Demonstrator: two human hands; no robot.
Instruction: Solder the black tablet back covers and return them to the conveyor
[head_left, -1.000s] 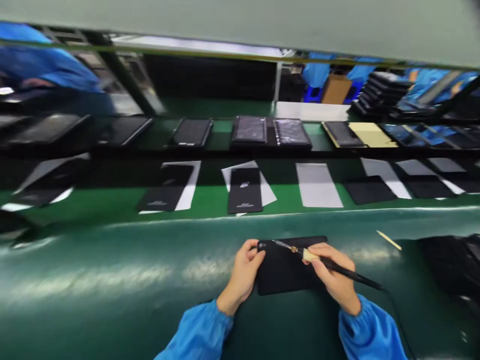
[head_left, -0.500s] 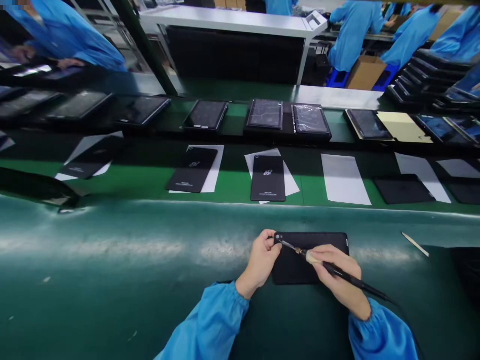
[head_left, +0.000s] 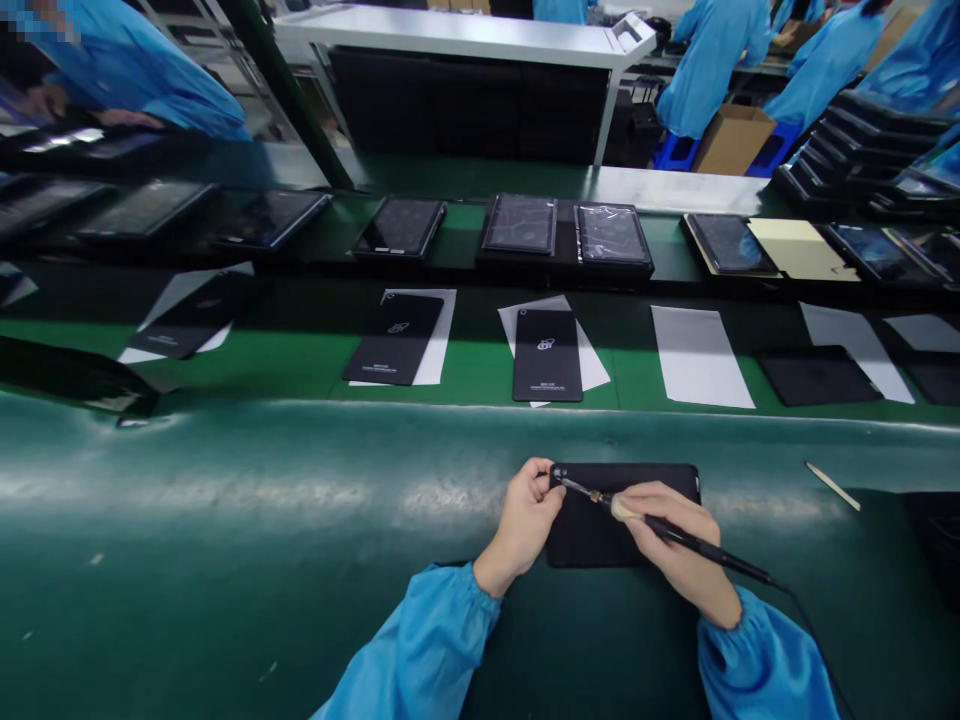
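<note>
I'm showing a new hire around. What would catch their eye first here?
Bottom centre, the right hand holds a soldering iron, its tip at a corner of a black tablet that the left hand steadies. Above, on the green belt, black back panels lie on white sheets. Beyond them lies a row of tablets, with a dark stack at upper right.

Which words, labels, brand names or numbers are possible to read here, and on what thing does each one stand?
Logo on the black back panel: too small and blurred to read.
Small print near the bottom of that panel: too small to read.
Logo and small print on the black panel to its left: too small to read.
No other text is readable.
</note>
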